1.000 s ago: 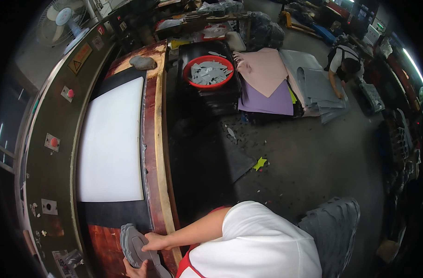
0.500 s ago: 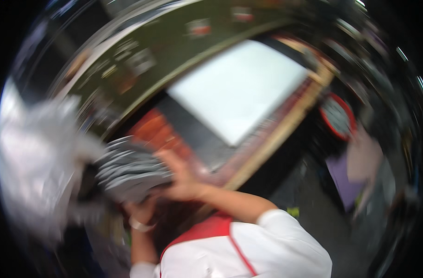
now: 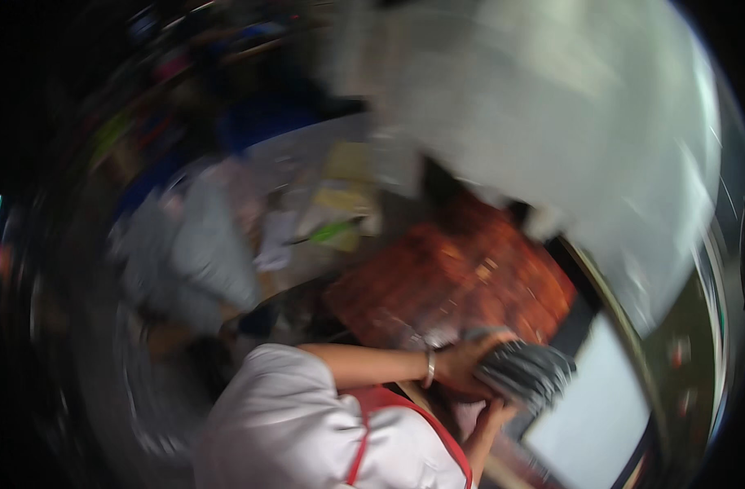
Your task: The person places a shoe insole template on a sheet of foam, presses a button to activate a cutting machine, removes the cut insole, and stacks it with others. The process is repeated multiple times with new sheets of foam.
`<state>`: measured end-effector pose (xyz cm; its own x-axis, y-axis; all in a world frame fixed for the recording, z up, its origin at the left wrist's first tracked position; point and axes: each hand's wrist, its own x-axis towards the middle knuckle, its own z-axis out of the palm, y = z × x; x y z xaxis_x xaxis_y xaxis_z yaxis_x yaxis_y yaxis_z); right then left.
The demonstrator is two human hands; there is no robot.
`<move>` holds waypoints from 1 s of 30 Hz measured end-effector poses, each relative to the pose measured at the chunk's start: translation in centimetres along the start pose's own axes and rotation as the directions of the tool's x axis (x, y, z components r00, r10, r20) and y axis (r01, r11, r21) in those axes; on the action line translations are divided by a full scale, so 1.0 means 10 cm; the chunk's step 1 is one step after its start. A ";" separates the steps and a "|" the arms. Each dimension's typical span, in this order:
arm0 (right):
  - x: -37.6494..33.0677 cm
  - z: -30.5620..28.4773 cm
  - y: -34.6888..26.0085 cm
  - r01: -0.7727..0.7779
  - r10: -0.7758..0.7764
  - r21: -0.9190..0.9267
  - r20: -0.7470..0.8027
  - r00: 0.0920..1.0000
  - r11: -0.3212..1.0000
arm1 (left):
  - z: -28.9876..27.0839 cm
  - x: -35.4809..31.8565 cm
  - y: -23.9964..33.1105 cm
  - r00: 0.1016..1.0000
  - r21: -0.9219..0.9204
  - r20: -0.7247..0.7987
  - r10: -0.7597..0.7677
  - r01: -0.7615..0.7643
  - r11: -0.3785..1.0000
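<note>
A stack of thin dark grey, flexible pieces (image 3: 529, 373) is gripped between my two hands over the near right part of the workbench. My left hand (image 3: 464, 363), with a pale bracelet at its wrist, is closed around the stack's left side. From below, my right hand (image 3: 495, 414) holds the near edge of the same stack; its fingers are partly hidden. Motion smears the layers, so their material and exact shape cannot be made out. Just beyond the hands lies a worn reddish-brown surface (image 3: 450, 281).
A white sheet or board (image 3: 605, 399) lies on the bench at the right, beside a green panel (image 3: 682, 346). Large translucent plastic (image 3: 544, 98) bulges over the far side. Grey pieces (image 3: 213, 236) and yellowish scraps (image 3: 344, 191) are heaped at the left.
My view has swung left along the bench, so the white board now appears at lower right. Both hands still hold the grey stack, which now appears right of centre.
</note>
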<state>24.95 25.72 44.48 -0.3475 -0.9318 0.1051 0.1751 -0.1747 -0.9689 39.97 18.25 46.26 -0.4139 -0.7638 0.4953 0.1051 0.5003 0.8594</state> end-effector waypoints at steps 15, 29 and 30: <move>0.27 0.38 0.06 -0.109 -0.005 0.357 0.303 0.953 0.928 | -0.50 -0.40 0.59 0.921 0.543 -0.298 0.253 -0.055 0.838; -0.45 2.38 -0.39 -0.363 0.173 0.287 0.521 0.836 0.887 | -1.81 -2.01 1.38 0.902 0.164 -0.417 -0.112 0.196 0.967; -0.57 2.56 -0.35 -0.406 0.139 0.319 0.615 0.776 0.857 | -1.82 -2.15 1.44 0.889 0.253 -0.452 -0.072 0.205 0.946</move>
<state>49.89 23.52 52.99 0.3208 -0.9434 0.0848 0.5848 0.1269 -0.8012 66.84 34.46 50.33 0.0335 -0.8993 0.4361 -0.2141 0.4198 0.8820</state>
